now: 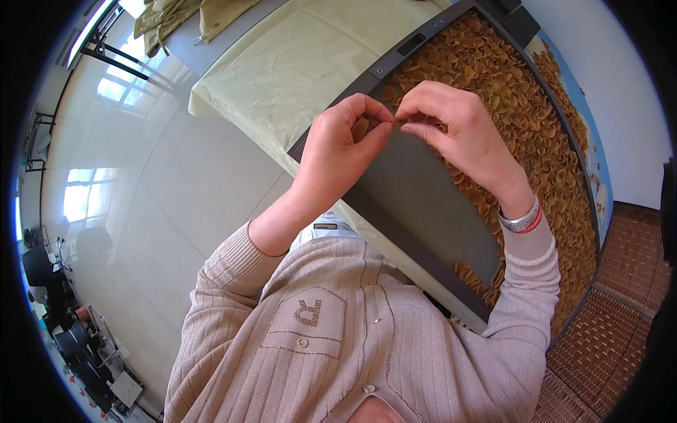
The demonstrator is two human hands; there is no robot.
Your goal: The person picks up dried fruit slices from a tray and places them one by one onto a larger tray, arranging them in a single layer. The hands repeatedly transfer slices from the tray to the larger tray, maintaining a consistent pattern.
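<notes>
My left hand (338,143) is raised over the near left side of a dark-framed tray (418,243), with a brown dried flake (360,129) cupped inside its curled fingers. Thumb and forefinger of that hand pinch together, tip to tip with my right hand (463,129). Between the fingertips shows a tiny brown bit, mostly covered by the fingers. My right hand wears a silver bangle (521,219) and a red bracelet at the wrist. Many curled brown dried flakes (508,90) cover the tray's far and right parts; its grey bottom (418,185) is bare below my hands.
A pale yellow cloth (280,69) covers the table under the tray. More flakes lie on a blue printed surface (595,148) beyond the tray's right edge. Brown woven panels (608,317) stand at lower right. Khaki fabric (225,18) lies at the top.
</notes>
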